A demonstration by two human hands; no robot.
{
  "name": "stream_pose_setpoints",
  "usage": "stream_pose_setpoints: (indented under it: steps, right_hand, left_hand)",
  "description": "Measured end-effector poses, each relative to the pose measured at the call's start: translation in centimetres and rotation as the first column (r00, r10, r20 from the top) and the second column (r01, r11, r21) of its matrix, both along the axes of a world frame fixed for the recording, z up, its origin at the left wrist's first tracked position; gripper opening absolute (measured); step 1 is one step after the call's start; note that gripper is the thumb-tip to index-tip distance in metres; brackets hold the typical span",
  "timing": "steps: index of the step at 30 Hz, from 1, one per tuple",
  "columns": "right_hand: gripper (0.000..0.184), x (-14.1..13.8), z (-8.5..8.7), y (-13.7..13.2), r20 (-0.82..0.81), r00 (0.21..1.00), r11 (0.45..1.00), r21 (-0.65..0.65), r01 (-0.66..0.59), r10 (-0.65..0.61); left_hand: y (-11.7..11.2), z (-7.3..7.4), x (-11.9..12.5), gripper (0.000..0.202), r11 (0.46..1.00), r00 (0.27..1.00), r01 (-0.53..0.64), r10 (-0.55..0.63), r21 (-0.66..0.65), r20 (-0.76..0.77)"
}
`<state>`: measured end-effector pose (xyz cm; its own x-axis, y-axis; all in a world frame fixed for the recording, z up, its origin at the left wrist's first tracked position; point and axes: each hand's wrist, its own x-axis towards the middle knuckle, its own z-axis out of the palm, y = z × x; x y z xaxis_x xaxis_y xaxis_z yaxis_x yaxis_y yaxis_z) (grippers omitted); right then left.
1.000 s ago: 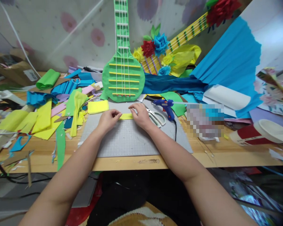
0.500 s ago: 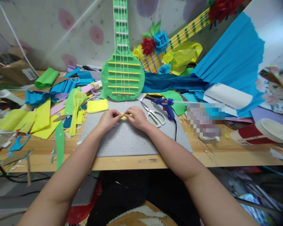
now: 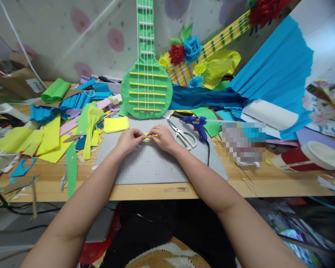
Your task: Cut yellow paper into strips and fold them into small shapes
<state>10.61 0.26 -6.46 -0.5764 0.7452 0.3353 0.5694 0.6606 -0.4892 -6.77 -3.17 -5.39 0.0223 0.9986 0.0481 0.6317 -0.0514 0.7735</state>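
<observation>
My left hand and my right hand meet over the grey cutting mat. Both pinch a small yellow paper strip, which shows only as a thin sliver between the fingertips. The fingers of both hands are curled onto it. A yellow paper square lies on the mat just left of my left hand. Scissors lie right beside my right hand, and a blue glue gun rests behind them.
A green paper guitar stands at the back, beside a yellow one with paper flowers. Coloured paper scraps cover the left of the wooden table. Blue pleated paper and a red-and-white cup lie right.
The yellow strip, flat and wide between my hands a second ago, is now folded narrow. My hands have drawn together until their fingertips nearly touch.
</observation>
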Motion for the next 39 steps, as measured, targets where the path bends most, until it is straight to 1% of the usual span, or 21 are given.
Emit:
stream_pose_setpoints:
  steps: [4, 8, 12, 16, 20, 25, 28, 32, 36, 39]
  right_hand:
    - [0.015, -0.1, 0.3, -0.4, 0.052, 0.998, 0.999, 0.043, -0.029, 0.026]
    - [0.016, -0.1, 0.7, -0.6, 0.119, 0.992, 0.997, 0.064, -0.052, 0.044]
    - [0.018, -0.1, 0.9, -0.7, 0.170, 0.984, 0.994, 0.087, -0.072, 0.057]
    - [0.017, -0.5, 0.9, -1.0, 0.194, 0.981, 0.992, 0.115, -0.052, 0.029]
    - [0.014, -0.9, 0.8, -1.1, 0.176, 0.984, 0.991, 0.131, 0.004, -0.027]
    - [0.014, -0.4, 1.0, -0.5, 0.052, 0.992, 0.991, 0.062, 0.115, -0.119]
    - [0.013, 0.0, 0.9, -0.2, -0.020, 0.996, 0.996, -0.039, 0.081, -0.082]
    - [0.010, 0.2, 0.6, -0.1, -0.052, 0.997, 0.984, -0.173, 0.045, -0.055]
    - [0.010, 0.2, 0.4, 0.0, -0.062, 0.997, 0.976, -0.212, 0.038, -0.053]
    - [0.011, 0.2, 0.5, 0.0, -0.071, 0.996, 0.975, -0.221, 0.034, -0.050]
  left_hand:
    - [0.0, 0.0, 0.0, 0.026, 1.000, 0.998, -0.005, 0.005, 0.001, -0.062]
    - [-0.1, 0.4, 0.0, 0.021, 1.000, 0.988, 0.008, -0.005, 0.020, -0.155]
    - [-0.3, 0.6, 0.1, 0.018, 1.000, 0.974, -0.006, 0.008, 0.010, -0.226]
    - [-0.4, 0.8, 0.3, 0.018, 1.000, 0.976, -0.004, 0.007, 0.015, -0.218]
    - [-0.3, 0.9, 0.4, 0.018, 1.000, 0.986, 0.006, -0.003, 0.014, -0.164]
    - [-0.2, 0.5, 0.2, 0.022, 0.999, 0.997, 0.037, -0.035, 0.022, -0.063]
    - [0.0, 0.3, 0.0, 0.024, 0.999, 0.999, 0.044, -0.043, 0.026, -0.026]
    - [-0.1, 0.5, -0.1, 0.029, 0.998, 0.998, 0.062, -0.062, 0.014, 0.018]
    - [-0.3, 0.6, 0.1, 0.033, 0.998, 0.996, 0.058, -0.056, -0.034, 0.062]
    - [-0.4, 0.6, 0.3, 0.033, 0.996, 0.994, 0.074, -0.070, -0.042, 0.084]
